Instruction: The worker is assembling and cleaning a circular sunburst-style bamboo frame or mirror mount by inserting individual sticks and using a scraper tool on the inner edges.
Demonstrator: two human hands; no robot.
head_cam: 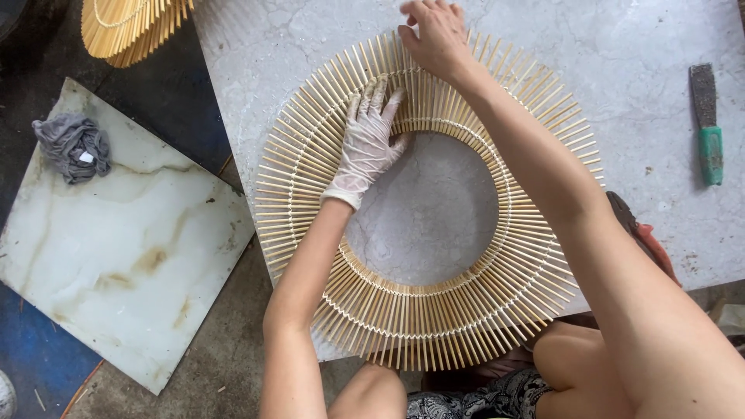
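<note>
A large flat ring of thin bamboo sticks (pixel 473 310), bound by two wire hoops, lies on a grey marble slab (pixel 636 46). My left hand (pixel 367 140), in a white glove, presses flat on the ring's upper left part with fingers spread. My bare right hand (pixel 434 35) rests on the ring's far edge, fingers bent over the stick tips. Whether it pinches a stick is hidden.
A file with a green handle (pixel 708 124) lies at the slab's right. A red-handled tool (pixel 644 237) peeks from under my right arm. Another bamboo piece (pixel 132 27) sits top left. A loose marble tile (pixel 124 240) with a grey rag (pixel 74 146) lies on the floor.
</note>
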